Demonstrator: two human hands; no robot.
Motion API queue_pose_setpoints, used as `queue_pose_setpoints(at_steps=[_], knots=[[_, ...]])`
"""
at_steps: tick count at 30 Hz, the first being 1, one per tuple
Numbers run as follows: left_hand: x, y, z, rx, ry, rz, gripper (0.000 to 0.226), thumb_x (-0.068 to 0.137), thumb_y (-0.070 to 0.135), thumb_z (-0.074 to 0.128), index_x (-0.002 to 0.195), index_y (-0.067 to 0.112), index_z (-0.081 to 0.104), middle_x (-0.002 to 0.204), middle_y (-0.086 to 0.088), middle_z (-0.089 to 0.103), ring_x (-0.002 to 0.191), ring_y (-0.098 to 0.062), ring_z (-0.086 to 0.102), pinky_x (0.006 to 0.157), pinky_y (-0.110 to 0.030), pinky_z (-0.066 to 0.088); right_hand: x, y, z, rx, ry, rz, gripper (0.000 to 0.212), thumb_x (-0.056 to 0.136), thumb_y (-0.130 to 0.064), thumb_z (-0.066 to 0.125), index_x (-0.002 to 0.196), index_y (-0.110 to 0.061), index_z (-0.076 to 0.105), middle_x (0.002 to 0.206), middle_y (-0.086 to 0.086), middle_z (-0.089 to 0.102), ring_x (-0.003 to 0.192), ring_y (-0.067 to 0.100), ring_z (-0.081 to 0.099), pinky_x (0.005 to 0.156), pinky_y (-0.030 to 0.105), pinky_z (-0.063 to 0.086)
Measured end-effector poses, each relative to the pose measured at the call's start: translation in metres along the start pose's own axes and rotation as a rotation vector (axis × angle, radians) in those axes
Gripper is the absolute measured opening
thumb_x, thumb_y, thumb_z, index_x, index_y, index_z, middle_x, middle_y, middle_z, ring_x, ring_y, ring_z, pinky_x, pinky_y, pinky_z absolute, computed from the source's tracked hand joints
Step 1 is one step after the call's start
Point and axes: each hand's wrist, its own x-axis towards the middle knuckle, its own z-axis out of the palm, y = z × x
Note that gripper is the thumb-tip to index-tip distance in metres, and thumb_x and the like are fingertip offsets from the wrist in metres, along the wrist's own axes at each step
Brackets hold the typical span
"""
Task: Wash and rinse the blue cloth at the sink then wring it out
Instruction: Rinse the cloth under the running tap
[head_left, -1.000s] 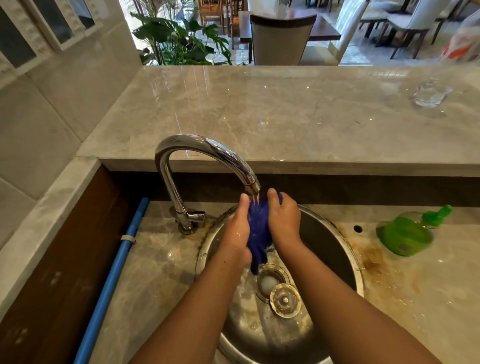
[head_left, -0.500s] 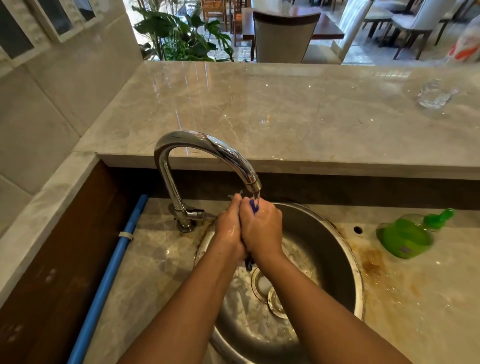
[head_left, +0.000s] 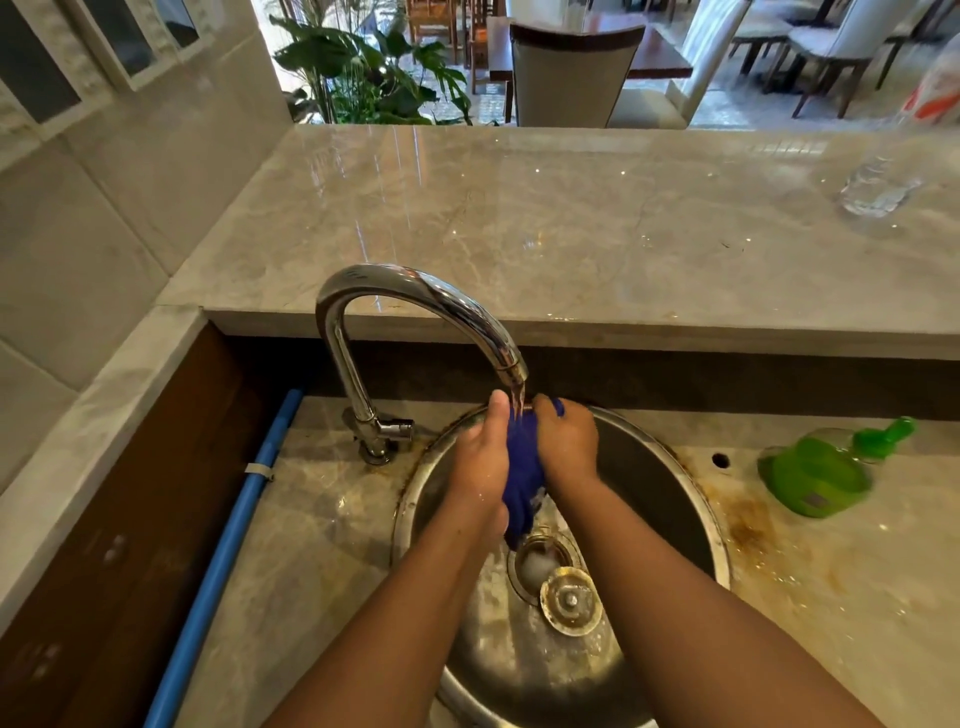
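Note:
The wet blue cloth (head_left: 523, 467) hangs bunched between my two hands over the round steel sink (head_left: 670, 488). My left hand (head_left: 483, 462) holds its left side and my right hand (head_left: 567, 447) grips its right side, thumbs toward the top. Water runs from the chrome tap (head_left: 415, 296) onto the top of the cloth. The cloth's lower tip dangles just above the drain (head_left: 537, 564).
A loose drain plug (head_left: 570, 608) lies in the basin beside the drain. A green soap bottle (head_left: 821, 470) lies on the stained counter at the right. A blue pipe (head_left: 228, 540) runs along the left. A raised marble ledge (head_left: 571, 228) with a clear glass (head_left: 878, 187) sits behind the tap.
My hands, pressed together over the cloth half a second ago, have parted. More of the blue cloth shows between them again.

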Motion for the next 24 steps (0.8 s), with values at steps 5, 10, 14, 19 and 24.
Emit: queue_pose_setpoints(at_steps=[5, 10, 14, 19, 24], knots=[[0.012, 0.018, -0.016, -0.066, 0.086, -0.076, 0.041, 0.095, 0.061, 0.052, 0.113, 0.025, 0.063, 0.106, -0.009, 0.075, 0.092, -0.031, 0.073, 0.072, -0.048, 0.062, -0.028, -0.012, -0.02, 0.181, -0.059, -0.124, 0.039, 0.099, -0.043, 0.054, 0.086, -0.008, 0.064, 0.071, 0.003, 0.061, 0.063, 0.019, 0.059, 0.066, 0.036, 0.055], [0.009, 0.02, -0.006, -0.121, 0.018, -0.154, 0.046, 0.095, 0.056, 0.053, 0.09, 0.013, 0.07, 0.071, -0.004, 0.073, 0.067, -0.019, 0.072, 0.061, -0.033, 0.054, -0.068, -0.023, 0.007, -0.005, -0.072, -0.448, 0.034, 0.096, -0.05, 0.056, 0.076, -0.022, 0.058, 0.065, -0.005, 0.062, 0.057, 0.007, 0.058, 0.055, 0.024, 0.051], [0.007, 0.003, -0.003, -0.216, -0.121, -0.149, 0.051, 0.091, 0.061, 0.056, 0.09, 0.015, 0.079, 0.086, -0.005, 0.077, 0.081, -0.018, 0.075, 0.075, -0.034, 0.055, -0.058, -0.015, 0.012, -0.143, 0.105, -0.443, 0.034, 0.095, -0.052, 0.05, 0.077, -0.023, 0.056, 0.064, -0.006, 0.06, 0.056, 0.008, 0.056, 0.052, 0.027, 0.045], [-0.003, -0.006, -0.012, -0.247, -0.137, -0.168, 0.051, 0.083, 0.051, 0.072, 0.12, 0.016, 0.071, 0.115, -0.012, 0.076, 0.104, -0.03, 0.074, 0.08, -0.045, 0.061, -0.018, 0.0, 0.002, -0.159, 0.115, -0.223, 0.03, 0.101, -0.041, 0.052, 0.094, -0.015, 0.067, 0.085, 0.001, 0.069, 0.08, 0.02, 0.065, 0.064, 0.028, 0.045], [0.0, 0.006, -0.011, -0.119, -0.043, -0.102, 0.051, 0.075, 0.048, 0.077, 0.117, 0.019, 0.067, 0.107, -0.011, 0.078, 0.097, -0.032, 0.075, 0.071, -0.045, 0.062, -0.027, -0.003, -0.007, -0.001, 0.112, -0.221, 0.032, 0.102, -0.037, 0.052, 0.091, -0.01, 0.066, 0.079, -0.001, 0.068, 0.073, 0.008, 0.063, 0.068, 0.032, 0.052]])
